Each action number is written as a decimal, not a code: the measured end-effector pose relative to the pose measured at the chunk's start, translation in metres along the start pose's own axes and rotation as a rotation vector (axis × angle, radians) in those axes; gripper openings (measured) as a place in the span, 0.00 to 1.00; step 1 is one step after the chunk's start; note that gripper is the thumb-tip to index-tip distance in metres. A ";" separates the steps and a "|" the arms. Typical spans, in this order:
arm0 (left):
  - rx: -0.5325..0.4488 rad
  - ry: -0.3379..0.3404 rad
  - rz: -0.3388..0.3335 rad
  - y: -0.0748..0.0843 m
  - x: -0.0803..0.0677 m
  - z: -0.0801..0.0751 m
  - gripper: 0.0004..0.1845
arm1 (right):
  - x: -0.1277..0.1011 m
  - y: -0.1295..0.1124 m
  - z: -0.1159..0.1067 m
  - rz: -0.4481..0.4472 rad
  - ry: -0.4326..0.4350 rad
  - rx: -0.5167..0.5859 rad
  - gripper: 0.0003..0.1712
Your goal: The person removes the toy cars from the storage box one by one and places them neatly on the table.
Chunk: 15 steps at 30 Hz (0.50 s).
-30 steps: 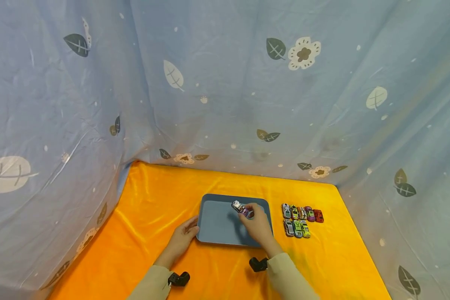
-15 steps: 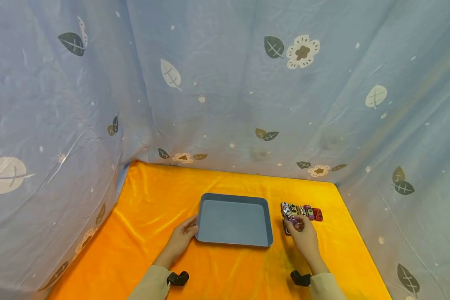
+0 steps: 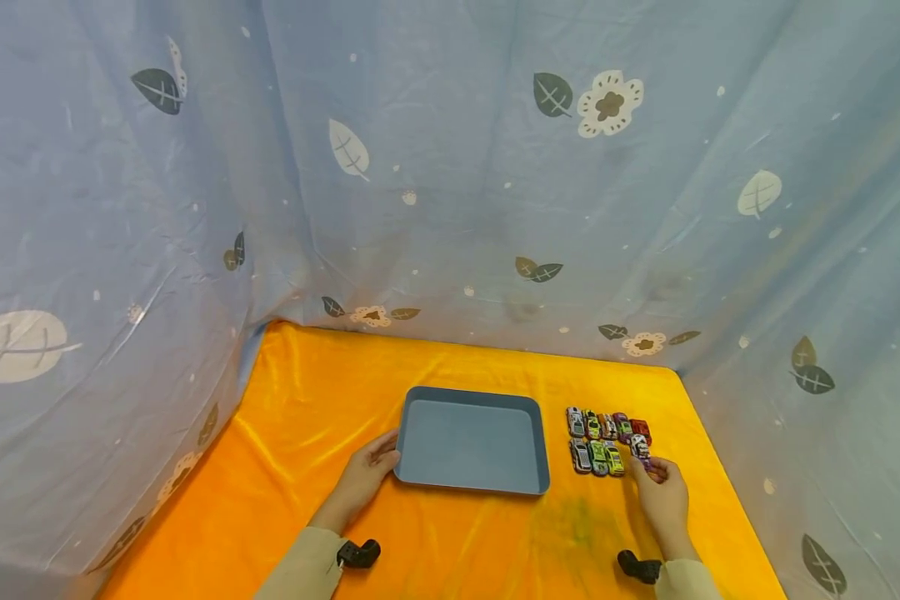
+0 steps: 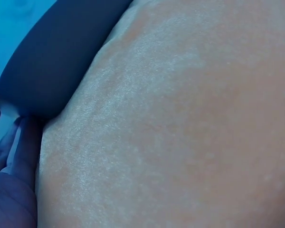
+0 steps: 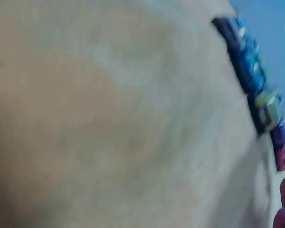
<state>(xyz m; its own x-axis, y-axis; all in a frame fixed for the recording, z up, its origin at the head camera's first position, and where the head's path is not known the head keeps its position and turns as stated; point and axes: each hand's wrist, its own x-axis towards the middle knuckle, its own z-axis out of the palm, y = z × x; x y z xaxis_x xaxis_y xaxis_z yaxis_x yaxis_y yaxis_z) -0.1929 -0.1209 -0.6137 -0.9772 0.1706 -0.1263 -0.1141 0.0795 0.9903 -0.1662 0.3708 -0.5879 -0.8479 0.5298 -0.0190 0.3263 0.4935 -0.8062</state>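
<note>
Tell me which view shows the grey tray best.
The head view: the whole grey tray lies on the orange cloth, left hand at its edge. The left wrist view shows only a dark corner; the right wrist view shows none.

right hand point(image 3: 662, 493): moved off the tray point(image 3: 471, 483), now lower right of frame by the car rows
car point(image 3: 639, 448): carried out of tray, now at right end of near row
tray: emptied

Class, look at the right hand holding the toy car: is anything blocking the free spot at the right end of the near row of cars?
Nothing visible does. The right hand holds the toy car just right of the near row of cars, where the orange cloth lies bare beneath the red car.
</note>
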 end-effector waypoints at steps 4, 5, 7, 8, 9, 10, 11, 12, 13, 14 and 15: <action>-0.013 -0.009 -0.014 -0.004 0.001 0.003 0.28 | 0.002 0.016 -0.003 0.062 -0.006 0.014 0.41; -0.010 -0.004 -0.019 -0.004 0.001 0.004 0.28 | 0.003 0.019 -0.003 0.073 -0.012 0.019 0.42; -0.009 0.004 -0.028 -0.004 0.000 0.003 0.28 | 0.005 0.021 -0.001 0.083 -0.022 0.029 0.43; -0.010 0.007 -0.028 -0.004 -0.001 0.003 0.28 | 0.006 0.021 0.001 0.084 -0.027 0.033 0.43; -0.011 0.009 -0.025 -0.004 -0.001 0.002 0.28 | 0.006 0.020 0.002 0.088 -0.030 0.035 0.43; -0.012 0.007 -0.019 -0.005 -0.001 0.001 0.28 | 0.007 0.020 0.004 0.088 -0.029 0.029 0.44; -0.010 0.009 -0.020 -0.003 -0.001 0.001 0.27 | 0.007 0.018 0.006 0.087 -0.030 0.030 0.43; -0.011 0.005 -0.022 0.001 -0.003 0.001 0.27 | 0.008 0.017 0.007 0.086 -0.025 0.027 0.43; -0.009 0.006 -0.026 0.002 -0.002 0.000 0.27 | 0.008 0.016 0.009 0.083 -0.019 0.025 0.43; -0.008 0.006 -0.025 0.002 -0.002 0.000 0.27 | 0.008 0.016 0.010 0.085 -0.014 0.021 0.43; -0.002 0.007 -0.025 0.002 -0.001 0.000 0.27 | 0.008 0.015 0.011 0.084 -0.009 0.020 0.43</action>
<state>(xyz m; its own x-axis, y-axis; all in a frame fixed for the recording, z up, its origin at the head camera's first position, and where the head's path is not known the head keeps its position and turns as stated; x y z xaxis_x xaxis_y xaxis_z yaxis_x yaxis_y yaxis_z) -0.1918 -0.1208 -0.6110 -0.9753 0.1613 -0.1507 -0.1389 0.0820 0.9869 -0.1725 0.3749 -0.6071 -0.8217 0.5625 -0.0917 0.3878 0.4338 -0.8133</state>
